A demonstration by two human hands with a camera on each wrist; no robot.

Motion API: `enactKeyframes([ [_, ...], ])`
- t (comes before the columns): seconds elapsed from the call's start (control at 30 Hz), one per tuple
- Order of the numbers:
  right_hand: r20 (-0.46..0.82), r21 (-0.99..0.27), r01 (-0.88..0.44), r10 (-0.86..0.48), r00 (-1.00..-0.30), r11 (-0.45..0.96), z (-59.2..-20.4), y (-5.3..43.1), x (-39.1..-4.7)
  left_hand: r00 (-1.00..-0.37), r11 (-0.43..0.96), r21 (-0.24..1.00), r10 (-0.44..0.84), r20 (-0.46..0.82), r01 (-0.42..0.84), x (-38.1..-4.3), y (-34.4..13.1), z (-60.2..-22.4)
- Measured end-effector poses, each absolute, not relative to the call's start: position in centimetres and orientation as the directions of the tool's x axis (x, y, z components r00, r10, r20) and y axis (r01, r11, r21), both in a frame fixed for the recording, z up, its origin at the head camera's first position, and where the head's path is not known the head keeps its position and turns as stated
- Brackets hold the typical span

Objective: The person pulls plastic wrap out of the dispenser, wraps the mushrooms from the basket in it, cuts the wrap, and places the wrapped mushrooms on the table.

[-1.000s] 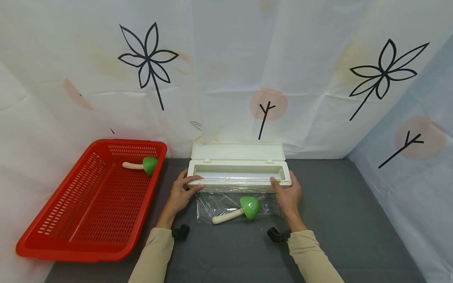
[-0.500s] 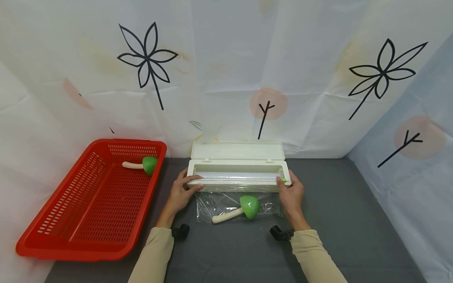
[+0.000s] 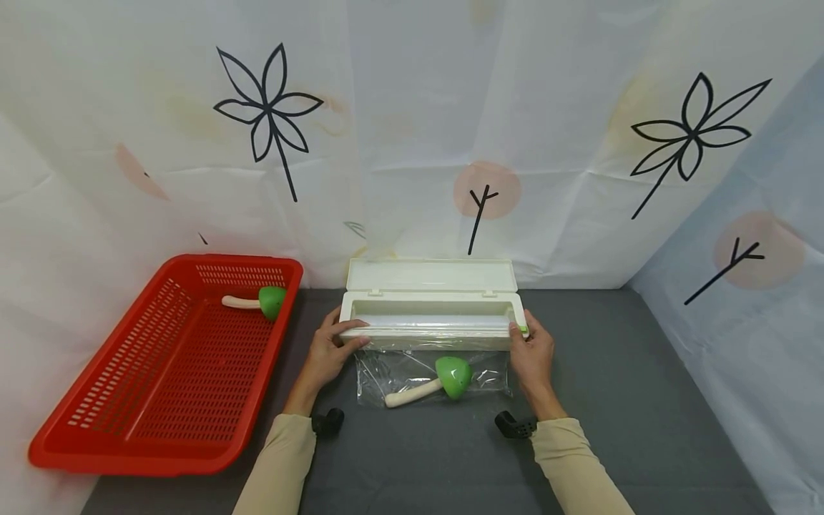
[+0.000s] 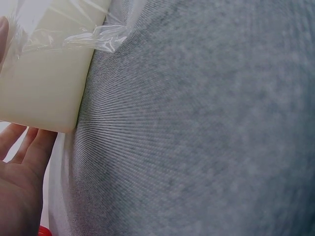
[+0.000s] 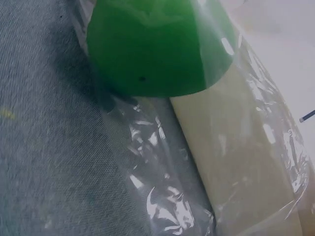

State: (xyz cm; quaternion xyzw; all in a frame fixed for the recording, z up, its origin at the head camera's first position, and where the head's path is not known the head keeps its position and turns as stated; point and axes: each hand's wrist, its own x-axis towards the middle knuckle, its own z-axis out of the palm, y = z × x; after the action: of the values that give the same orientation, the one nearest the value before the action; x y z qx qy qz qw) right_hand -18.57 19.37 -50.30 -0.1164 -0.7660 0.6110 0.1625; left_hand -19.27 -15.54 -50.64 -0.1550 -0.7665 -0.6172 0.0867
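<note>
A white plastic wrap dispenser (image 3: pixel 434 296) lies with its lid (image 3: pixel 433 275) raised and a roll inside. My left hand (image 3: pixel 328 355) grips its left end, thumb at the front and fingers behind, as the left wrist view partly shows. Round the right end is my right hand (image 3: pixel 533 357), its thumb at a small green slide cutter (image 3: pixel 523 329) on the front edge. Clear film (image 3: pixel 375 379) hangs from the front onto the table. On it rests a toy mushroom (image 3: pixel 454 377) with a green cap and white stem; the cap (image 5: pixel 157 54) fills the top of the right wrist view.
At the left stands a red slotted basket (image 3: pixel 138 465) with a second green-capped toy mushroom (image 3: pixel 272 302) in its far right corner. Grey cloth (image 3: pixel 412 468) covers the table. A white patterned sheet (image 3: pixel 399 143) rises behind the dispenser.
My right thumb has slid right with the green cutter, from inside the right part of the edge to its right end. The left hand, dispenser and mushrooms stay put.
</note>
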Motion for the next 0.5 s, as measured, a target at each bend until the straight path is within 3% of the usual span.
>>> enactKeyframes([
  [0.5, 0.184, -0.904, -0.037, 0.310, -0.933, 0.427, -50.8, 20.9, -18.7, -0.937, 0.200, 0.917, 0.130, 0.324, 0.345, -19.2, -15.6, -50.6],
])
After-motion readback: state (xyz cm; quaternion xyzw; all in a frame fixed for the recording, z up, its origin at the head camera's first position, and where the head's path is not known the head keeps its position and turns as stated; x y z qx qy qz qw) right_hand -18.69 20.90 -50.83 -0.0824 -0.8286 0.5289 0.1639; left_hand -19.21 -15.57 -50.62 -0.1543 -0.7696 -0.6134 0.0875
